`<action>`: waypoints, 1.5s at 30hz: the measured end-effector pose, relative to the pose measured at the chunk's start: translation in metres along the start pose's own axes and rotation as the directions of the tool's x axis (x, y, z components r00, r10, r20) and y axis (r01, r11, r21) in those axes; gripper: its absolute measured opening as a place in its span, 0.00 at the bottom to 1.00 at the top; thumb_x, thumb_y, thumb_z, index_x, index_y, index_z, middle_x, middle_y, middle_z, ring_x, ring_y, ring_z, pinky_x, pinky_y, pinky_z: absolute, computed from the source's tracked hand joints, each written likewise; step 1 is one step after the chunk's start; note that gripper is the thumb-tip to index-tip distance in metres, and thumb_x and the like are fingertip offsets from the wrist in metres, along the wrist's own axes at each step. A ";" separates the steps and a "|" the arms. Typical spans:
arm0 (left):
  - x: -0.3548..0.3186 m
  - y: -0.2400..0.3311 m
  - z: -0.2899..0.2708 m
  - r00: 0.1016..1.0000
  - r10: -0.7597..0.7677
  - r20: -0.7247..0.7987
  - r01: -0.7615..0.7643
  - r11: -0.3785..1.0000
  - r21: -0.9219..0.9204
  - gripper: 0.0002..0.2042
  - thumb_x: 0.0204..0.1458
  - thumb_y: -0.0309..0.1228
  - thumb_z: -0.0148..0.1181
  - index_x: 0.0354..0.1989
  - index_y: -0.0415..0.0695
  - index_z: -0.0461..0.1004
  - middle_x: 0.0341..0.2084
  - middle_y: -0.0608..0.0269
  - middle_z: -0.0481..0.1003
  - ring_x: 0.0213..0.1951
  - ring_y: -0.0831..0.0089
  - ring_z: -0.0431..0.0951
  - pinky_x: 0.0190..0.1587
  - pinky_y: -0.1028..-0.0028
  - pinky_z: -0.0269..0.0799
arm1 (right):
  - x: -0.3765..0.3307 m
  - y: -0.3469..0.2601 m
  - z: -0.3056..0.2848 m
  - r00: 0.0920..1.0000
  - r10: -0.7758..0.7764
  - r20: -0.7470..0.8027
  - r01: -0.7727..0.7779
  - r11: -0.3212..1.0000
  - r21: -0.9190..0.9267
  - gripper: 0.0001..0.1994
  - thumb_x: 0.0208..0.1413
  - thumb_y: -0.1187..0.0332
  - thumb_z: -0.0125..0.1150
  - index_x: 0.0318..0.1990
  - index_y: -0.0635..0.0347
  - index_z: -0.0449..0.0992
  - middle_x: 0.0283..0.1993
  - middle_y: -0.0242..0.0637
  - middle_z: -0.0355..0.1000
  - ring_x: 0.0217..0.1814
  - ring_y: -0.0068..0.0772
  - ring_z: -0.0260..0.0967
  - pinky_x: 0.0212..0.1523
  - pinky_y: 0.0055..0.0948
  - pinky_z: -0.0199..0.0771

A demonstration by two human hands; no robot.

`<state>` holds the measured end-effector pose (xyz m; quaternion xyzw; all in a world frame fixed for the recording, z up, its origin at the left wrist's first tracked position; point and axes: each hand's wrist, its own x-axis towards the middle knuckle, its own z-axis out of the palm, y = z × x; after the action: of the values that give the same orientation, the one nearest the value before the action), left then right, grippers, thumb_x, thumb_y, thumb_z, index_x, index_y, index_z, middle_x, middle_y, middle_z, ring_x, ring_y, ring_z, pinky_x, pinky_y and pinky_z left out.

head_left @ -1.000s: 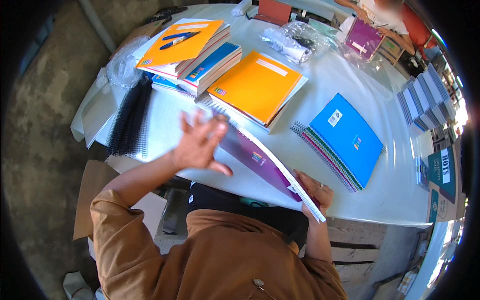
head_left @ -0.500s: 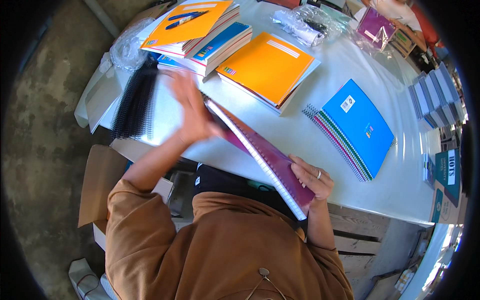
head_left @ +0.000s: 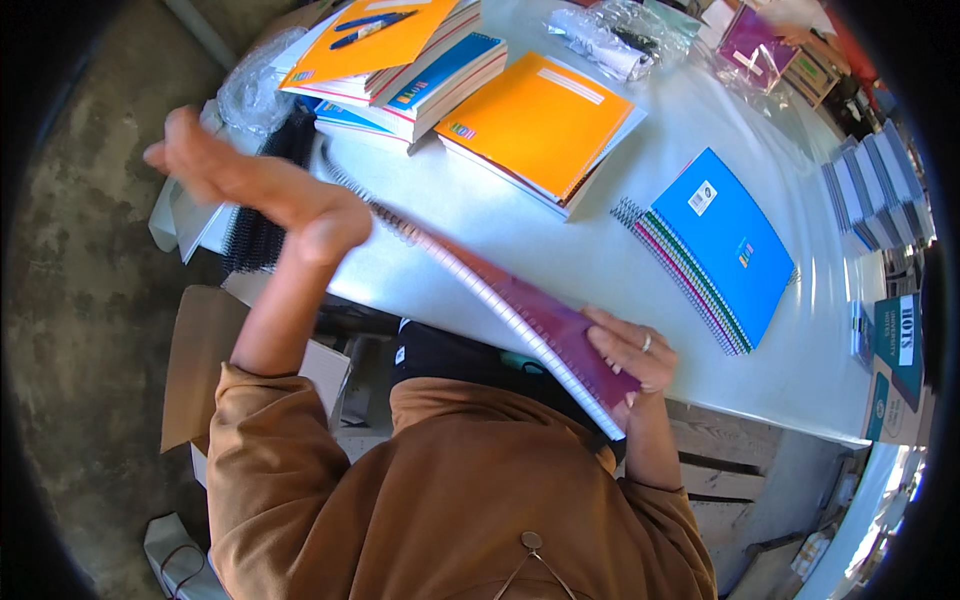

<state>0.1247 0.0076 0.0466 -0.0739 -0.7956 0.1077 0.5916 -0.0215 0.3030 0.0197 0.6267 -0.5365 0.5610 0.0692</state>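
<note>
With twelve o'clock taken as the far side of the table (head_left: 440, 290), the purple notebook (head_left: 550, 322) is held slantwise over the near edge, its long axis laid from between ten and eleven o'clock down to between four and five. Its white page edge is turned toward the wearer's body, and a dark wire coil (head_left: 350, 182) is seen at its upper end, pointed toward eleven o'clock. The lower end is gripped by the right hand (head_left: 632, 352), from which the notebook is extended toward ten o'clock; from the left hand (head_left: 240, 182) it is found apart, toward four. The right forearm is held upright toward twelve, with the fingers bent over the cover. The left forearm is raised toward one o'clock, and the hand is bent at the wrist toward ten. It is blurred, so whether it is spread or closed, or whether anything is held, cannot be told. Black coils (head_left: 252, 240) are seen at its six o'clock; blue notebooks (head_left: 722, 250) are stacked between one and two o'clock from the right hand.
</note>
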 end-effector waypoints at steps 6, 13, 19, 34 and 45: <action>-0.043 0.044 0.016 0.979 -0.075 0.188 0.110 0.977 -0.185 0.55 0.40 0.73 0.37 0.62 0.30 0.45 0.61 0.34 0.44 0.64 0.45 0.41 0.63 0.50 0.35 | -0.009 0.012 -0.003 0.990 -0.099 -0.100 0.094 0.994 -0.060 0.12 0.41 0.76 0.60 0.36 0.67 0.79 0.39 0.50 0.75 0.25 0.25 0.71 0.25 0.19 0.71; -0.029 0.034 0.022 0.958 -0.173 0.231 0.219 0.957 -0.189 0.56 0.38 0.71 0.41 0.63 0.30 0.40 0.61 0.34 0.43 0.65 0.44 0.36 0.61 0.46 0.27 | -0.003 0.007 -0.004 0.998 -0.035 -0.061 0.031 0.997 -0.064 0.11 0.40 0.76 0.61 0.35 0.67 0.79 0.40 0.48 0.75 0.28 0.28 0.73 0.27 0.20 0.72; -0.003 0.048 0.012 0.949 -0.158 0.271 0.159 0.987 0.021 0.46 0.48 0.63 0.36 0.63 0.32 0.40 0.63 0.41 0.38 0.64 0.48 0.37 0.63 0.52 0.29 | -0.001 -0.006 0.003 0.994 0.106 -0.023 -0.107 0.993 -0.048 0.12 0.41 0.76 0.60 0.37 0.67 0.78 0.39 0.49 0.75 0.28 0.28 0.73 0.29 0.22 0.72; 0.080 0.031 0.027 0.939 -0.200 0.280 0.265 0.939 -0.219 0.18 0.44 0.46 0.62 0.15 0.44 0.70 0.12 0.65 0.66 0.19 0.66 0.69 0.25 0.69 0.64 | 0.010 -0.024 -0.001 0.841 0.535 -0.077 -0.507 0.830 0.234 0.13 0.50 0.76 0.59 0.45 0.65 0.75 0.40 0.41 0.76 0.34 0.24 0.72 0.38 0.19 0.70; -0.005 0.034 0.006 0.935 0.229 0.269 -0.203 0.972 -0.121 0.53 0.40 0.72 0.38 0.62 0.33 0.43 0.62 0.33 0.37 0.64 0.38 0.33 0.60 0.42 0.23 | -0.001 -0.010 -0.011 0.997 0.014 -0.076 -0.021 0.995 -0.094 0.15 0.41 0.76 0.62 0.40 0.71 0.76 0.40 0.52 0.74 0.41 0.41 0.75 0.40 0.28 0.75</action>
<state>0.1206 0.0384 0.0313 -0.1718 -0.8627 0.1448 0.4530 -0.0209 0.3153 0.0280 0.5962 -0.5650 0.5589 0.1141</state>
